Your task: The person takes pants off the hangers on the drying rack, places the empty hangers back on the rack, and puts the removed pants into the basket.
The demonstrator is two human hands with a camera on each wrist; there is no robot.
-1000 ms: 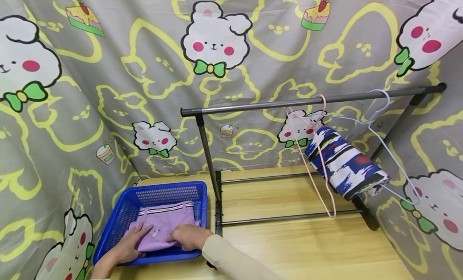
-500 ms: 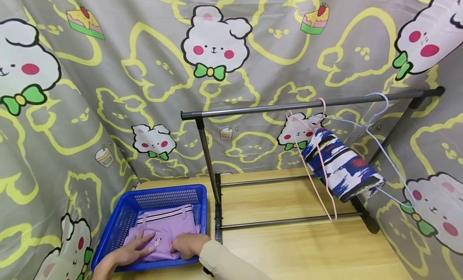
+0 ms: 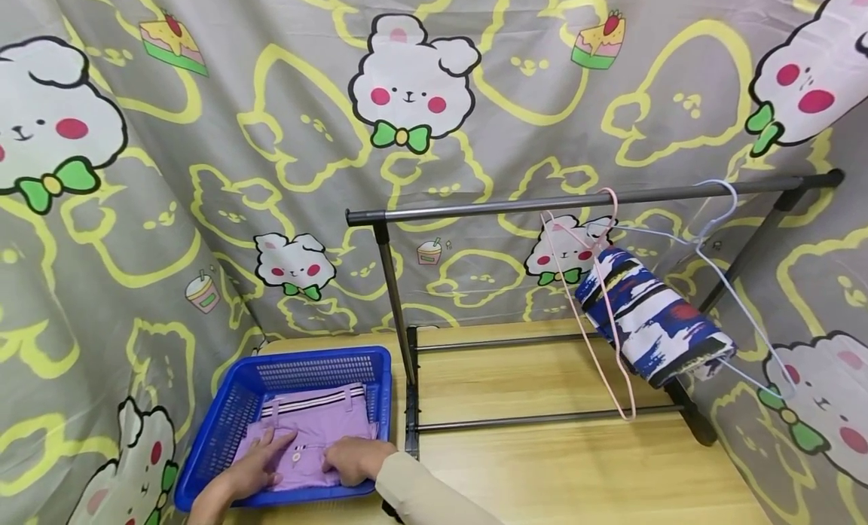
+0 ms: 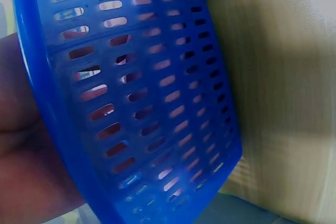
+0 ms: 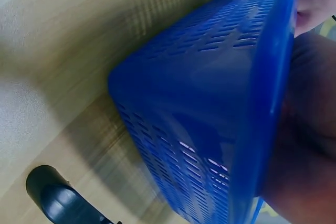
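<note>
Folded purple pants lie in the blue plastic basket at the lower left of the head view. A striped waistband with belt loops faces the basket's far side. My left hand rests on the pants' near left part with fingers extended. On their near right part, my right hand has curled fingers pinching the cloth; its fingertips are partly hidden. Both wrist views mostly show the basket's outside, with part of the left hand and the right hand beyond the rim.
A black metal garment rack stands right of the basket on the wooden table. From its bar hang a pink hanger and a light blue hanger carrying a blue, white and black patterned garment. A cartoon-print curtain surrounds the table.
My left hand has slid slightly to the right across the pants. Their near edge now lies flatter in the basket. The right hand stays at nearly the same spot.
</note>
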